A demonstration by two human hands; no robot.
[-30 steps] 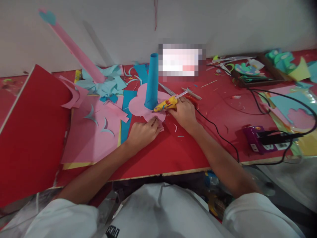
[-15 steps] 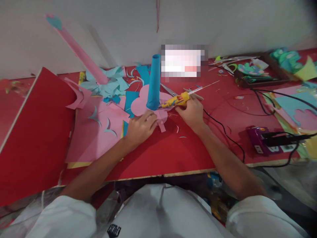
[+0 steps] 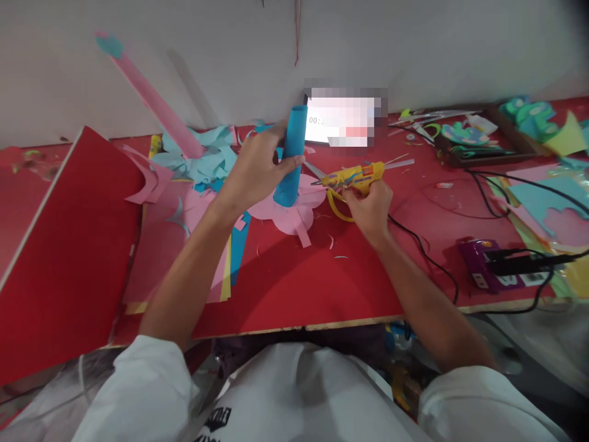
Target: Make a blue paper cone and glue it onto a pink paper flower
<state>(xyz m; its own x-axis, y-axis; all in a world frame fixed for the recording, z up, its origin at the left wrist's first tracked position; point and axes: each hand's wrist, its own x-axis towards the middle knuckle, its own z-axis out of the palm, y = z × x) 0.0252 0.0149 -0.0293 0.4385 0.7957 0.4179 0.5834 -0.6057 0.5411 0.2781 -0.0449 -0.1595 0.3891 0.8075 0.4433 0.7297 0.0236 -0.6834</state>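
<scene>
A blue paper tube (image 3: 291, 178) stands nearly upright on a pink flower-shaped paper (image 3: 294, 222), which lies on the red table. My left hand (image 3: 257, 162) is wrapped round the tube's middle, thumb in front, the other fingers partly hidden behind it. To the right, my right hand (image 3: 372, 205) grips a yellow glue gun (image 3: 354, 177) with a clear glue stick at its back. Its nozzle points left, a little away from the tube. Yellow-handled scissors (image 3: 338, 209) lie beneath the glue gun, partly covered.
A taller pink paper tube (image 3: 151, 101) leans at the left among light-blue paper pieces (image 3: 216, 147). A red board (image 3: 69, 258) stands at far left. Behind is a lit screen (image 3: 340, 116). A dark tray (image 3: 515, 144), black cable and purple box (image 3: 483, 261) are on the right.
My left hand has risen from the flower's edge to close round the blue tube. My right hand has drawn the glue gun right, away from the tube's base, uncovering the scissors' handles.
</scene>
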